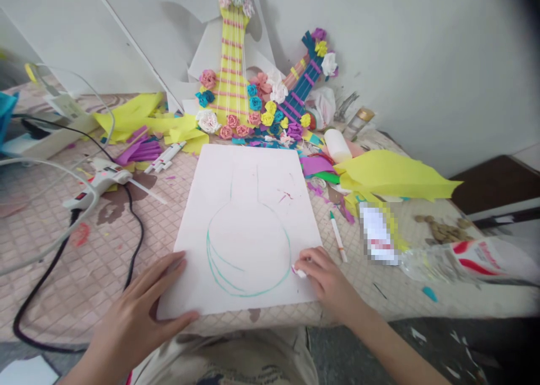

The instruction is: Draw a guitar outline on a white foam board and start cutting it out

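Note:
A white sheet of board [248,233] lies flat before me, with a round body and straight neck outlined in green and faint pencil. Extra green curves cross the lower left of the circle. At the board's lower left corner rests my left hand [139,300], fingers and thumb spread along its edges, holding nothing. My right hand [327,278] is closed in a pinch around a small white wad [299,271], touching the board by the circle's lower right. Whether the wad is tissue or an eraser is unclear. A green-tipped marker [338,236] lies right of the board.
Behind stand a yellow paper guitar [232,81] and a blue one [301,89], both trimmed with paper flowers. A glue gun [99,185] and black cable [137,222] lie left; yellow paper [392,174] and a plastic bottle [464,259] lie right.

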Motion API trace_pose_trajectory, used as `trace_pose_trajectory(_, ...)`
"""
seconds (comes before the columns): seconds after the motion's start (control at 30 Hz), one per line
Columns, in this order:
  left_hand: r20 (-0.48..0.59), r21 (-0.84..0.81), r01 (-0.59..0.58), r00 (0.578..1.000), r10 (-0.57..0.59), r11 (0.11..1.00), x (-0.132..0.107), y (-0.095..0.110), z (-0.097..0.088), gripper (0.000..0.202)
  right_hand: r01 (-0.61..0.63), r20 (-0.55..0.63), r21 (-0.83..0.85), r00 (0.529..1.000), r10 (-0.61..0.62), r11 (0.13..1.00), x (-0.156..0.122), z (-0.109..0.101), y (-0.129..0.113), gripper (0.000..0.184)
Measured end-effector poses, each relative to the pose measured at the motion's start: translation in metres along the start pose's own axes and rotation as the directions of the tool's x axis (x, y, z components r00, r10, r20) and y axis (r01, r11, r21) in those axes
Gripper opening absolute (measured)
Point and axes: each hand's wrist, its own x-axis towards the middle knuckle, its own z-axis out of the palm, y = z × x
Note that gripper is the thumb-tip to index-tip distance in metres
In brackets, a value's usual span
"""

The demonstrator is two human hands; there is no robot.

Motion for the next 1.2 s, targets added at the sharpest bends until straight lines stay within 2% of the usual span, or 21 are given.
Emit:
trace_pose_trajectory(0.17, 0.002, -0.042, 0.015, 1.0, -0.015, 0.999, 0.0, 0.002, -0.003, 0.071, 0.029, 0.061, 0.083, 0.998, -0.034, 0.996, -0.017, 0.0, -0.01, 0.035)
trace_pose_trajectory(0.27, 0.009, -0.062, 0.031, 0.999, -0.031, 0.998, -0.001, 0.002, -0.002, 0.072, 0.063, 0.031, 0.182, 0.997, -0.07, 0.981, -0.012, -0.008, -0.016, 0.038)
trace_pose_trajectory(0.33, 0.019, -0.073, 0.035, 0.999, -0.034, 0.997, -0.001, 0.002, -0.001, 0.072, 0.115, -0.01, 0.196, 0.993, -0.115, 0.974, 0.002, -0.014, -0.022, 0.037)
trace_pose_trajectory(0.43, 0.027, -0.085, 0.021, 0.999, -0.019, 0.996, -0.002, 0.002, -0.001, 0.072, 0.245, -0.007, 0.143, 0.969, -0.247, 0.959, 0.039, -0.011, -0.034, 0.033)
trace_pose_trajectory(0.6, 0.044, -0.102, 0.043, 0.998, -0.039, 0.994, 0.0, 0.005, -0.004, 0.069, 0.462, 0.128, 0.062, 0.876, -0.466, 0.885, 0.1, 0.021, -0.045, 0.026)
trace_pose_trajectory(0.7, 0.04, -0.123, 0.055, 0.998, -0.051, 0.991, 0.0, 0.007, -0.005, 0.069, 0.526, 0.171, 0.045, 0.833, -0.526, 0.849, 0.105, 0.034, -0.044, 0.024)
trace_pose_trajectory(0.83, 0.04, -0.126, 0.055, 0.998, -0.05, 0.991, 0.0, 0.007, -0.005, 0.069, 0.588, 0.215, 0.047, 0.784, -0.583, 0.808, 0.083, 0.03, -0.042, 0.022)
trace_pose_trajectory(0.9, 0.035, -0.128, 0.049, 0.998, -0.045, 0.991, 0.0, 0.007, -0.005, 0.069, 0.6, 0.216, 0.038, 0.775, -0.593, 0.799, 0.08, 0.028, -0.044, 0.021)
trace_pose_trajectory(1.1, 0.03, -0.178, 0.066, 0.998, -0.062, 0.982, 0.0, 0.006, -0.005, 0.067, 0.648, 0.191, -0.003, 0.748, -0.636, 0.762, 0.124, 0.043, -0.058, 0.02)
trace_pose_trajectory(1.2, 0.035, -0.196, 0.085, 0.996, -0.08, 0.977, 0.0, 0.007, -0.006, 0.067, 0.647, 0.214, 0.009, 0.744, -0.633, 0.763, 0.127, 0.042, -0.058, 0.02)
